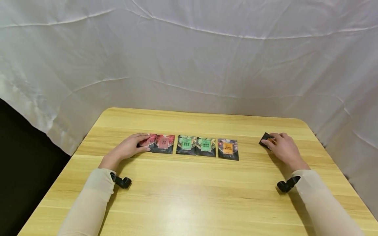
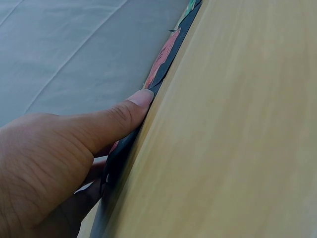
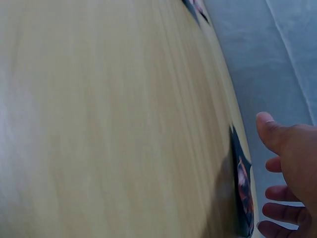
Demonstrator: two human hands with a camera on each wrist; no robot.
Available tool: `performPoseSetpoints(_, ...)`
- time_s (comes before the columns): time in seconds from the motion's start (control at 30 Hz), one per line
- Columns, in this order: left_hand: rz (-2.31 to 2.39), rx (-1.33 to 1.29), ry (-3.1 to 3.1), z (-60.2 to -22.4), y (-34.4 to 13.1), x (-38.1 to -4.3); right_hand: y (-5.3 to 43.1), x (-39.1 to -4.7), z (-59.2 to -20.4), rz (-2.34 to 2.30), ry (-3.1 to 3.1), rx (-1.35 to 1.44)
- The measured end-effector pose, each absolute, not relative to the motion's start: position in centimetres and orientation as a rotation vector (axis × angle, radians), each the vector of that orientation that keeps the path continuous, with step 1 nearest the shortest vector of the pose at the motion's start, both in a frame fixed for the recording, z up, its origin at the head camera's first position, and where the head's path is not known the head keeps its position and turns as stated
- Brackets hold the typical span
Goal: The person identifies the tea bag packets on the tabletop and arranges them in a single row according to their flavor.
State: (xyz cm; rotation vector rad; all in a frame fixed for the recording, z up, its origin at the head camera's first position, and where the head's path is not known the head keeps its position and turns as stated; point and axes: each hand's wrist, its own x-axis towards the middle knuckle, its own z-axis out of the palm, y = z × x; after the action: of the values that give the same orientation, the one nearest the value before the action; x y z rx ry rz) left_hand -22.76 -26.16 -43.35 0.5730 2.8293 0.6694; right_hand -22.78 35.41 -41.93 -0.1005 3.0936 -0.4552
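Note:
My left hand (image 1: 125, 148) is on the leftmost red-labelled food packet (image 1: 150, 140), covering its left part. In the left wrist view the thumb (image 2: 141, 98) lies over its front, with the other fingers curled at its far end. Beside it a second red-labelled packet (image 1: 164, 144) lies flat, edges overlapping. On the right, my right hand (image 1: 284, 148) is over a dark packet with an orange label (image 1: 271, 141), turned at an angle. The right wrist view shows the fingers spread and loosely bent beside this packet (image 3: 243, 186), the thumb apart from it.
Between the hands, two green-labelled packets (image 1: 186, 145) and one orange-labelled packet (image 1: 228, 149) continue the row. All lie on a wooden table (image 1: 189, 186) with rounded far corners. A pale cloth (image 1: 189, 62) hangs behind it. Each wrist wears a small black camera.

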Motion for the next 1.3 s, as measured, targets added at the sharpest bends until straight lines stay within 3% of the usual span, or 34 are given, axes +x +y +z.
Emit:
performPoseSetpoints(0.7, 0.673, 0.566, 2.826, -43.0, -26.1, -22.7, 34.4, -23.1, -42.1, -0.305, 3.028, -0.273)
performPoseSetpoints(1.03, 0.669, 0.566, 2.822, -43.2, -26.2, -22.6, 34.1, -22.6, -42.6, -0.556, 3.077, -0.235)
performPoseSetpoints(1.3, 0.673, 0.570, 2.828, -43.2, -26.1, -22.7, 33.9, -21.8, -42.7, -0.453, 3.175, -0.087)
